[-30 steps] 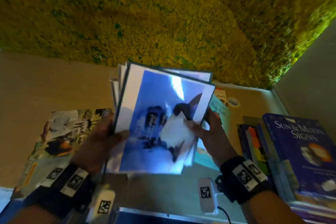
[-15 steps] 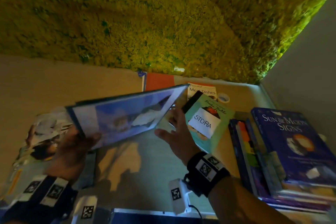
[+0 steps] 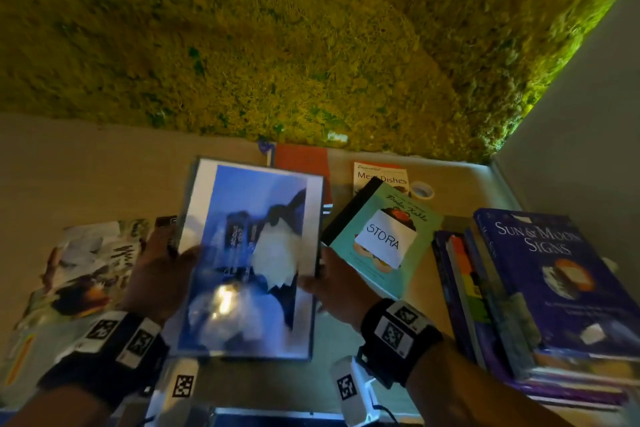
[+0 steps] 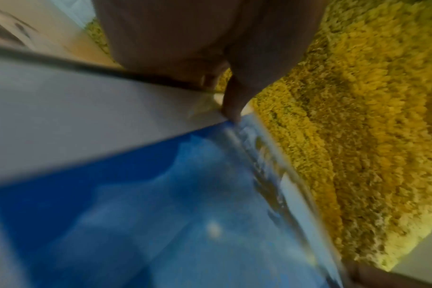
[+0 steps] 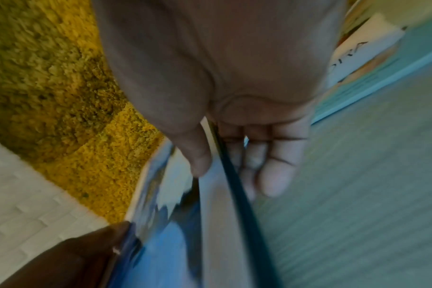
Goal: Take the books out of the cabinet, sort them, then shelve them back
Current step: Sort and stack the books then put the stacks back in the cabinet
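Note:
A large thin blue book [image 3: 249, 260] with a white border is held above the beige table [image 3: 86, 170], cover facing me. My left hand [image 3: 162, 274] grips its left edge, thumb on the cover. My right hand [image 3: 329, 284] grips its right edge, thumb [image 5: 197, 155] on top and fingers [image 5: 276, 167] underneath. The blue cover [image 4: 160, 214] fills the left wrist view, where my left thumb [image 4: 232, 105] presses on its border. A teal Frida Kahlo book [image 3: 384, 236] with a white "STORA" note lies just right of my right hand.
A stack topped by a blue "Sun & Moon Signs" book [image 3: 554, 281] stands at the right. A magazine [image 3: 79, 274] lies at the left. An orange book [image 3: 301, 166], a "Meat Dishes" book [image 3: 381, 177] and a tape roll [image 3: 421, 190] lie at the back, below a moss wall [image 3: 311, 45].
The blue book was tilted flat and held by my left hand alone half a second ago. It now faces me again, and my right hand has taken hold of its right edge.

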